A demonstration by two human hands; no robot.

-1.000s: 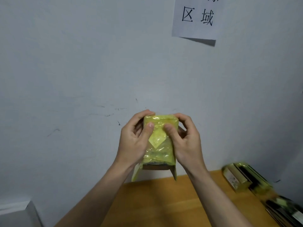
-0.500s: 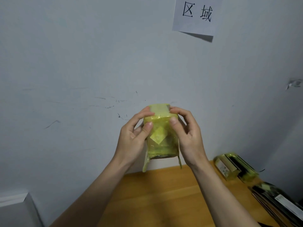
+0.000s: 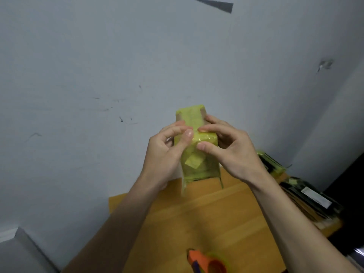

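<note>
Box [image 3: 197,152] between left hand [image 3: 165,154] and right hand [image 3: 234,152], above table [image 3: 226,223].

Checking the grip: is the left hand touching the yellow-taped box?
Touching. The head view shows the left hand pinching the yellow-taped box between thumb and forefinger, near its upper part.

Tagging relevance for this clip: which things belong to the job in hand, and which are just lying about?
In the job: yellow-taped box, gripped by left hand and right hand.
Lying about: orange tape dispenser, untouched; wrapped packs at right; wooden table.
</note>
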